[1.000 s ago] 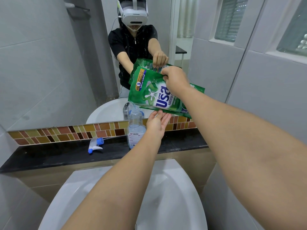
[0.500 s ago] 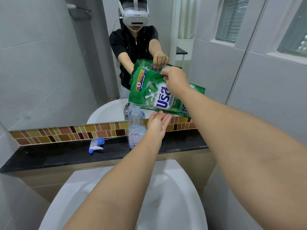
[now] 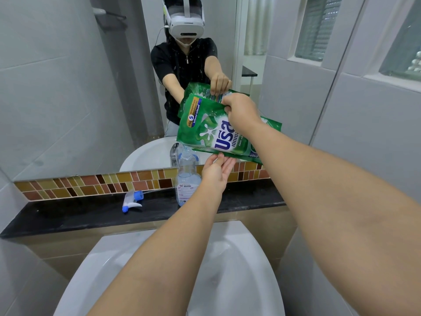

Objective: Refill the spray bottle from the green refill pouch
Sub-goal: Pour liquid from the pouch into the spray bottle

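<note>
Mid-pour: green refill pouch [image 3: 211,131] tipped over uncapped spray bottle [image 3: 187,179] on the table [image 3: 91,213], pinched atop by right hand [image 3: 241,112], propped beneath on left hand's [image 3: 216,172] flat fingers; bottle partly filled, spray head [image 3: 132,200] still off.

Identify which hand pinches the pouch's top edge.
The right hand pinches the green pouch at its top; the left hand supports it underneath with straight fingers.

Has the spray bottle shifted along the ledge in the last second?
No. The spray bottle stands at the same spot on the black ledge, against the same tiles of the mosaic strip.
</note>
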